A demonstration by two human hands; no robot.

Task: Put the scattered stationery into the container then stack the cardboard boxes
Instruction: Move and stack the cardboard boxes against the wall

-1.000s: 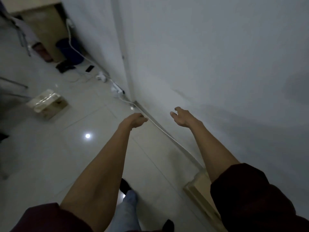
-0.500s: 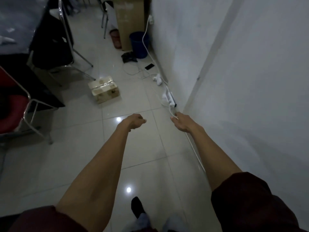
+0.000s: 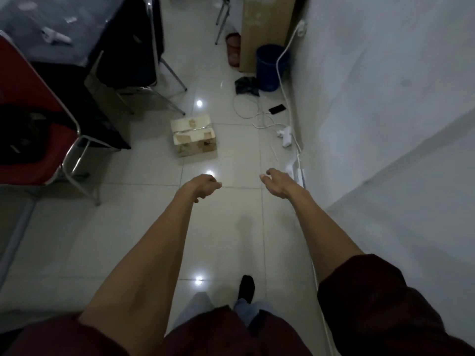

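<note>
Fingers (image 3: pixel 216 185) of our left hand (image 3: pixel 203 187) hang loosely curled and our right hand (image 3: pixel 277 185) is slack, both holding nothing above the glossy pale floor tiles (image 3: pixel 77 240). Beyond them a squat cardboard box (image 3: pixel 194 136), its taped flaps patchy, sits on the tiles between a chrome-tubed red chair (image 3: pixel 33 83) and looping white cables (image 3: pixel 259 119). Farther off, a round blue bucket (image 3: pixel 271 68) stands beside a tall cardboard carton (image 3: pixel 267 27).

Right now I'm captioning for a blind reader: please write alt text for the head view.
Two bare forearms reach over a white tiled floor, left hand and right hand empty, toward a taped cardboard box ahead. A red chair stands left; a white cable and blue bin line the wall.
</note>
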